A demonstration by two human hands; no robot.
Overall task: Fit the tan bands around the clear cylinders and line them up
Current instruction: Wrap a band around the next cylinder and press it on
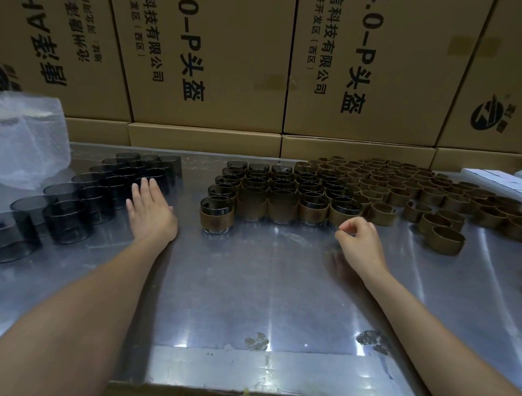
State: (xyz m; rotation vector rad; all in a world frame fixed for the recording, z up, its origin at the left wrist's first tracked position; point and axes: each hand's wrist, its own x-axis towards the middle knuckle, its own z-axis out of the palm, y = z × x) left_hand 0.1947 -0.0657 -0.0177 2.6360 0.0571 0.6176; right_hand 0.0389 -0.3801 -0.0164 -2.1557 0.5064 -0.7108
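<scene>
Left hand [150, 209] flat, fingers [143, 189] straight and a bit spread, reaching toward the bare clear cylinders [89, 193]; fingertips right at the nearest one, cannot tell if touching. Holds nothing.

Right hand [361, 239] fingers [346, 228] loosely curled, thumb and forefinger tips close together just in front of the nearest banded cylinder [344, 212]. Cannot tell if they pinch anything; too small to see.

Bare cylinders stand upright in diagonal rows on the left of the steel bench [264, 287], open ends up, nothing inside them.

Banded cylinders [269, 195] stand in tight rows at the bench centre, tan band round each lower half. One banded cylinder [217, 215] stands at the front left corner of that block, slightly ahead of the row.

Loose tan bands [418, 192] spread on the right, upright as open rings, many touching each other; a few sit apart nearer the front [445, 240].

Clear plastic bag [23, 139] far left, contents unclear. Printed cardboard boxes [229, 61] stacked behind the bench. White items [499, 181] at far right edge.
</scene>
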